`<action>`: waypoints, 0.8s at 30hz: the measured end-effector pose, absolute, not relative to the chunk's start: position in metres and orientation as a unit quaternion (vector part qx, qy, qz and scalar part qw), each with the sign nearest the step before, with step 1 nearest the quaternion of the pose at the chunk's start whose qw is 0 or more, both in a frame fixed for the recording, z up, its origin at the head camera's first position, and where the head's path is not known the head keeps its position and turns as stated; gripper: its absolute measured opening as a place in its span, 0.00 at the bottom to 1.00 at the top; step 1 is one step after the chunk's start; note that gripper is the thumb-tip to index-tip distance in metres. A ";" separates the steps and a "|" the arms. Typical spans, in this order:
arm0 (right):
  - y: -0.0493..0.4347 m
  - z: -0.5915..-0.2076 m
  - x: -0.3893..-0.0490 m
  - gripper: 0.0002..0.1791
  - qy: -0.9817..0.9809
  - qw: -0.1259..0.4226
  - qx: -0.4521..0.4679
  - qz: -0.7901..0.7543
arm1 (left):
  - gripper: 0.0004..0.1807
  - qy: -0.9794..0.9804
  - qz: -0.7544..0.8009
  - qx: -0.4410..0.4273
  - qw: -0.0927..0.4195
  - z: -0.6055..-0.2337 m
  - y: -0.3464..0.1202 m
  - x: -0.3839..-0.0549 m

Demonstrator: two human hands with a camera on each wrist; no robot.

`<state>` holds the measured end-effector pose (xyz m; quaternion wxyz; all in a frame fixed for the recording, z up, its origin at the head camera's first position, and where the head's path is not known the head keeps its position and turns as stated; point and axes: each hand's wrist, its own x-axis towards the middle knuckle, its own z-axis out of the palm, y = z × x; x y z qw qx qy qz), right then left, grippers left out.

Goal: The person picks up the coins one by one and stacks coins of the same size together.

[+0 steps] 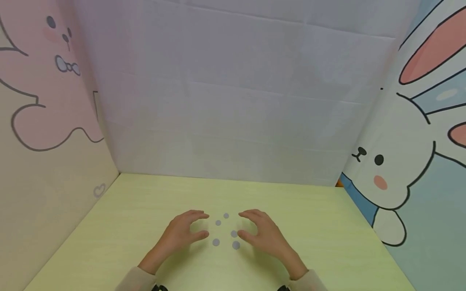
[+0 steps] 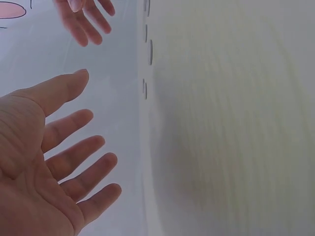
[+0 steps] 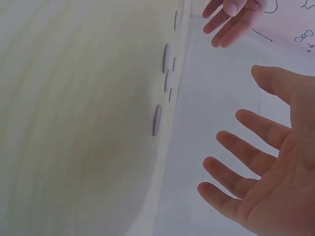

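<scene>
Grey discs (image 1: 236, 245), probably best pinched edgewise, dot the worktop (image 1: 327, 226) between the left grip (image 1: 182, 230) and right grip (image 1: 265, 233), both released.

No text, label, brand, number or sign can be read in any view.

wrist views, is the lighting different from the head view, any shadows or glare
Head view: tabletop yellow-green, soft shadows near the left hand and right hand; left wrist view: tabletop paler, washed out, with a diffuse shadow; right wrist view: similarly pale, another diffuse shadow; no hard glare in any view.
</scene>
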<state>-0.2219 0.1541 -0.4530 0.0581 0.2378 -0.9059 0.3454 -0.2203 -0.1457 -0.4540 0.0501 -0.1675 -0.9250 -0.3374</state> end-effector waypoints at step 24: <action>0.131 -0.459 -0.230 0.22 -0.913 0.008 0.278 0.297 | 0.19 -0.918 -0.353 -0.179 0.019 -0.458 -0.138 -0.216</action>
